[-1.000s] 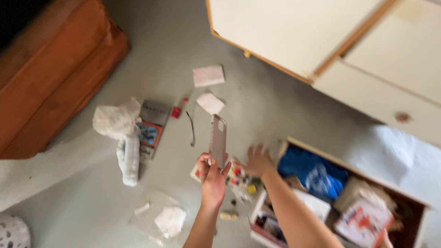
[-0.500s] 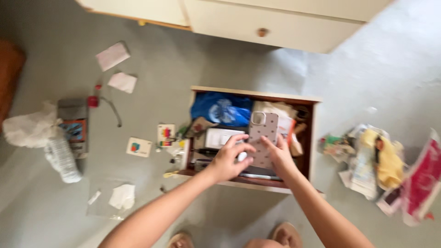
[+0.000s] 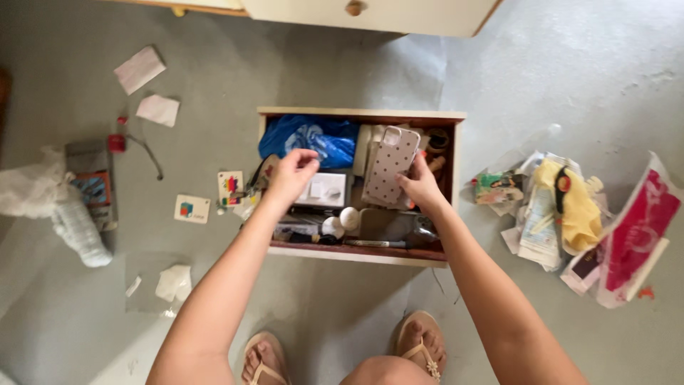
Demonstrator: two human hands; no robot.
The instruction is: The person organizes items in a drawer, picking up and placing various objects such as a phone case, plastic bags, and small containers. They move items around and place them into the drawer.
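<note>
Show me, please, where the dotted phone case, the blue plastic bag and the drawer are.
dotted phone case point(image 3: 390, 164), head view, middle of its back, above the right hand's grip.
blue plastic bag point(image 3: 313, 139), head view, middle of the crumpled bag.
drawer point(image 3: 356, 254), head view, its pale near rim.

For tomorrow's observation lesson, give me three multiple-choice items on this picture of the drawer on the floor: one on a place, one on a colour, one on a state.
1. Where does the blue plastic bag lie?
A. in the drawer's far left corner
B. on the floor by the sandals
C. on the paper pile

2. What colour are the phone case's dots?
A. green
B. dark
C. yellow

3. What does the right hand do?
A. rests empty on the floor
B. holds the phone case over the drawer
C. grips a bottle

Answers: 1 A, the bag fills that corner; 2 B, dark dots on pale ground; 3 B, its fingers grip the case's lower edge.
</note>
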